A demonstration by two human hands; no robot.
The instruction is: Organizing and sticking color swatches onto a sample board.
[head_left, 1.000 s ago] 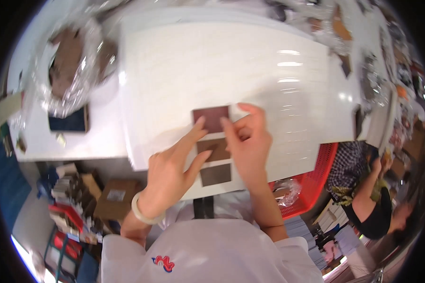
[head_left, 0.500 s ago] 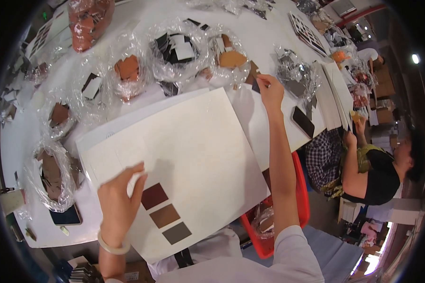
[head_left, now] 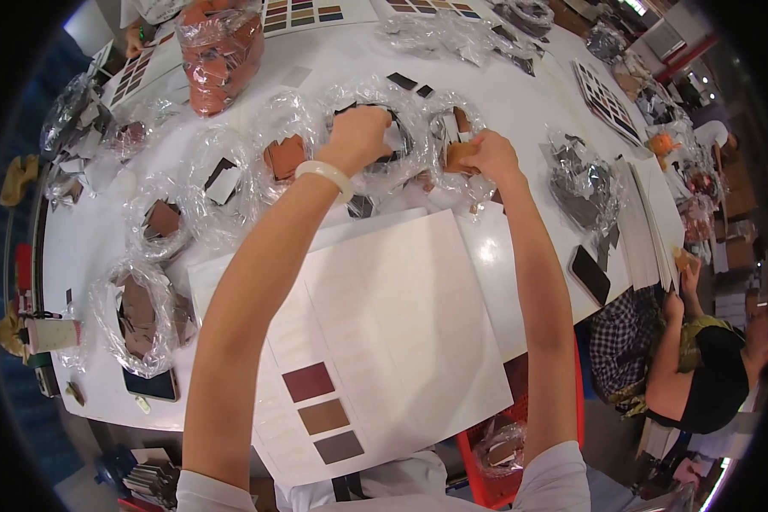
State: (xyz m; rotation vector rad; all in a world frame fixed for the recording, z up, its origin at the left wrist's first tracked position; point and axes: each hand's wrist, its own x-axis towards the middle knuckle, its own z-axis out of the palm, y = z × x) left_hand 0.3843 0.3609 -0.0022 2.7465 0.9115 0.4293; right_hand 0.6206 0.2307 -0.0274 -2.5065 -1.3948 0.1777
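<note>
**Left hand (head_left: 358, 141) and right hand (head_left: 493, 157) now both beyond the sheet (head_left: 401, 316)**

The left fingers curl down into the bag of black pieces (head_left: 367, 92); their tips are hidden, so I cannot tell whether they grip anything. The right fingers are held narrow at the edge of a tan piece (head_left: 459, 156) in the next bag; whether they pinch it is unclear.

Half a second ago the left hand hovered over the sheet; now it has joined the right among the bags, which suggests attention has shifted from laid pieces to loose ones. Nearer the body, the dark red swatch (head_left: 308, 381), brown swatch (head_left: 323, 416) and grey swatch (head_left: 339, 447) lie in a column on the sheet, unchanged in order.

The left forearm covers part of the sheet. The right forearm partly hides the red basket (head_left: 478, 474). At the far edge of the table (head_left: 529, 98), colour cards (head_left: 303, 14) are cut off.
</note>
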